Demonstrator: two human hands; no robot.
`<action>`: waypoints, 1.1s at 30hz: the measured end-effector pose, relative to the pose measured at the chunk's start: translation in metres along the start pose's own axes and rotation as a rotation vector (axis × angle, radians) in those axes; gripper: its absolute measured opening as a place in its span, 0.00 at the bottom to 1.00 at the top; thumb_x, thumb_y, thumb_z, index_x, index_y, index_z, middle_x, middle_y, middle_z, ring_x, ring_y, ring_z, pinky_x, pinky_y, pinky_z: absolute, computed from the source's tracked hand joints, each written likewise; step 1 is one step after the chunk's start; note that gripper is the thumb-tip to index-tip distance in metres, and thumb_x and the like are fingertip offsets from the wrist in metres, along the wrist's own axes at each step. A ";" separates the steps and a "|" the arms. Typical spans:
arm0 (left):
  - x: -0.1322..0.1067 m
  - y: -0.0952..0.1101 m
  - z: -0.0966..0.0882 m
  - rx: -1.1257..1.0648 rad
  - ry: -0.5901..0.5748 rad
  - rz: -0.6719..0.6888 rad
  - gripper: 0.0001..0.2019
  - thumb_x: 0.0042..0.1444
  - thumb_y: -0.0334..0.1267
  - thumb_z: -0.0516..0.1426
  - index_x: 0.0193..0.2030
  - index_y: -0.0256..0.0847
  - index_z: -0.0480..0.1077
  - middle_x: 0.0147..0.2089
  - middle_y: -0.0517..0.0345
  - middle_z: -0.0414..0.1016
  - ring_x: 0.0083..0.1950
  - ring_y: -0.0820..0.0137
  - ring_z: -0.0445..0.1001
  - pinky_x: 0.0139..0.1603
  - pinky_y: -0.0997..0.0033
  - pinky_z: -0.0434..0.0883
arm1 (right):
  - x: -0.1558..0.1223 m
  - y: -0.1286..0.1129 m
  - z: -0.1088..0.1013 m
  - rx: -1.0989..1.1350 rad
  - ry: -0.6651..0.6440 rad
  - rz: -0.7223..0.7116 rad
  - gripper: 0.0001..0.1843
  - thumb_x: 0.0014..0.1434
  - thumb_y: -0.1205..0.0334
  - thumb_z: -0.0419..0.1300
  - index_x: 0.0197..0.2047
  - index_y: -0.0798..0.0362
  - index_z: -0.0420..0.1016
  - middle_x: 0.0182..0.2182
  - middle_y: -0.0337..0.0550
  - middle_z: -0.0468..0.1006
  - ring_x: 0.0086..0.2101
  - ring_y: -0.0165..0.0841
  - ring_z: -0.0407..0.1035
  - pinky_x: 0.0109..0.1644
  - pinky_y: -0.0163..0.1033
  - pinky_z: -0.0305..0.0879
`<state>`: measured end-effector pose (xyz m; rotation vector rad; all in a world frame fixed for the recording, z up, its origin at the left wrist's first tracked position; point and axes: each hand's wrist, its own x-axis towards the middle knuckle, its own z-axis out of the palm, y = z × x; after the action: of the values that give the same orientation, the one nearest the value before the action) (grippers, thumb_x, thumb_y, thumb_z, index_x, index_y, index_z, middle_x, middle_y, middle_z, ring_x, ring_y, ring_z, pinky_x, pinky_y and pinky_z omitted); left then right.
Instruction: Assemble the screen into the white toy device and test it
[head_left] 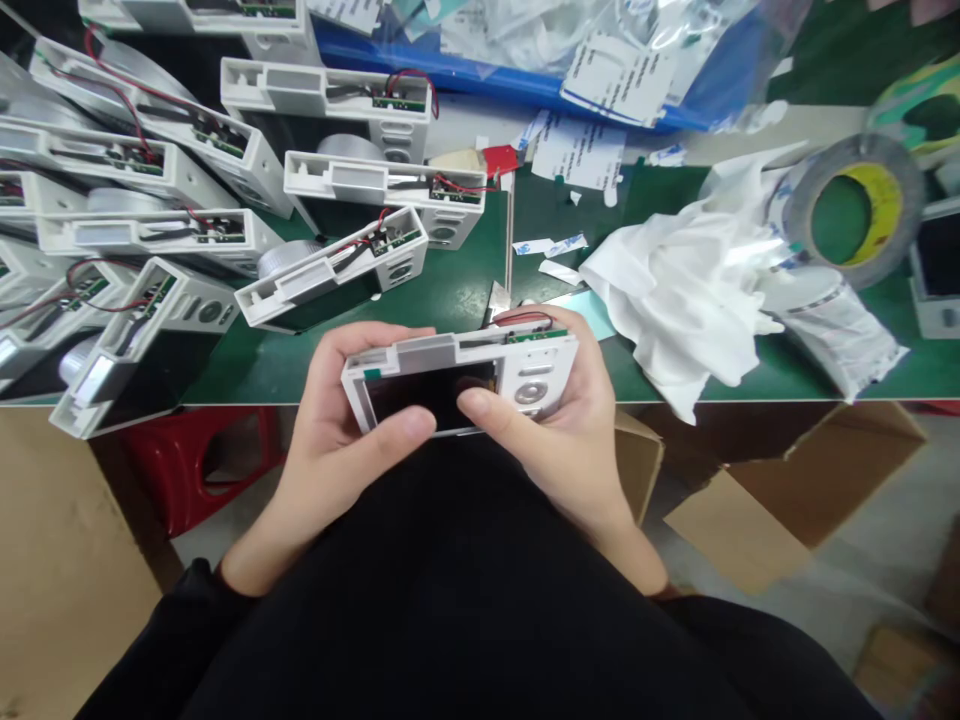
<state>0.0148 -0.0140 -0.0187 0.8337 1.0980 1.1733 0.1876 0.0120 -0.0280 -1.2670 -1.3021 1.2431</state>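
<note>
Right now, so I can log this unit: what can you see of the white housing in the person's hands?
The white plastic housing is a flat, rectangular casing, held tilted in both hands. Its face shows a dark glossy screen, with a round silver button and small oblong buttons beside it. Along its top edge sit a small green circuit board and a loop of red wire. The left hand and right hand grip its sides, both thumbs lying across the screen.

The dark screen (431,390) — partly hidden by the thumbs (397,432).
</note>
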 end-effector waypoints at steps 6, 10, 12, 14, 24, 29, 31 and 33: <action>0.008 -0.019 0.002 0.080 0.109 0.184 0.12 0.62 0.34 0.64 0.52 0.48 0.72 0.55 0.58 0.80 0.59 0.65 0.77 0.64 0.60 0.73 | 0.005 0.004 0.004 -0.011 0.002 0.002 0.24 0.55 0.50 0.73 0.50 0.44 0.70 0.42 0.35 0.77 0.36 0.30 0.75 0.36 0.37 0.76; 0.010 -0.023 0.006 0.079 0.120 0.276 0.13 0.62 0.31 0.64 0.51 0.47 0.73 0.54 0.57 0.80 0.60 0.64 0.77 0.63 0.59 0.73 | 0.008 0.004 0.005 -0.027 0.051 -0.031 0.19 0.55 0.58 0.73 0.45 0.44 0.70 0.35 0.31 0.76 0.31 0.27 0.72 0.32 0.35 0.72; 0.011 -0.025 0.007 0.056 0.107 0.279 0.13 0.62 0.31 0.64 0.52 0.47 0.72 0.54 0.58 0.80 0.60 0.64 0.77 0.62 0.59 0.74 | 0.009 0.004 0.005 -0.033 0.048 -0.052 0.19 0.54 0.61 0.74 0.45 0.44 0.71 0.34 0.30 0.76 0.31 0.27 0.72 0.32 0.34 0.72; 0.011 -0.026 0.006 0.041 0.100 0.279 0.13 0.62 0.30 0.63 0.52 0.48 0.72 0.54 0.58 0.80 0.60 0.65 0.77 0.62 0.59 0.74 | 0.009 0.004 0.004 -0.032 0.044 -0.063 0.20 0.53 0.62 0.75 0.45 0.44 0.71 0.35 0.29 0.76 0.31 0.26 0.72 0.33 0.33 0.71; 0.006 -0.016 -0.019 0.507 -0.033 0.235 0.26 0.62 0.45 0.65 0.66 0.51 0.65 0.63 0.52 0.74 0.61 0.62 0.76 0.65 0.57 0.74 | 0.006 0.006 -0.004 -0.060 -0.016 0.055 0.24 0.56 0.55 0.73 0.53 0.41 0.72 0.46 0.34 0.77 0.41 0.31 0.75 0.44 0.37 0.74; 0.009 -0.022 -0.041 0.870 -0.128 0.500 0.57 0.49 0.52 0.73 0.77 0.58 0.42 0.72 0.43 0.63 0.70 0.45 0.68 0.66 0.39 0.72 | 0.007 0.005 -0.008 -0.165 -0.033 0.101 0.27 0.58 0.52 0.72 0.58 0.39 0.71 0.51 0.35 0.76 0.42 0.31 0.74 0.45 0.38 0.73; 0.012 -0.024 -0.047 0.986 -0.138 0.540 0.56 0.52 0.47 0.72 0.77 0.60 0.40 0.66 0.47 0.71 0.66 0.46 0.72 0.66 0.34 0.71 | 0.008 0.001 -0.010 -0.255 -0.047 0.100 0.26 0.61 0.49 0.69 0.60 0.40 0.71 0.51 0.37 0.77 0.43 0.32 0.74 0.45 0.39 0.73; 0.014 -0.024 -0.050 1.008 -0.138 0.511 0.53 0.54 0.46 0.70 0.77 0.61 0.40 0.62 0.50 0.75 0.62 0.47 0.76 0.63 0.33 0.72 | 0.008 -0.003 -0.012 -0.351 -0.061 0.089 0.24 0.65 0.47 0.64 0.62 0.42 0.71 0.52 0.40 0.78 0.46 0.35 0.75 0.47 0.42 0.73</action>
<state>-0.0263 -0.0074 -0.0582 2.0324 1.4050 0.8889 0.1989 0.0213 -0.0240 -1.5573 -1.5722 1.1543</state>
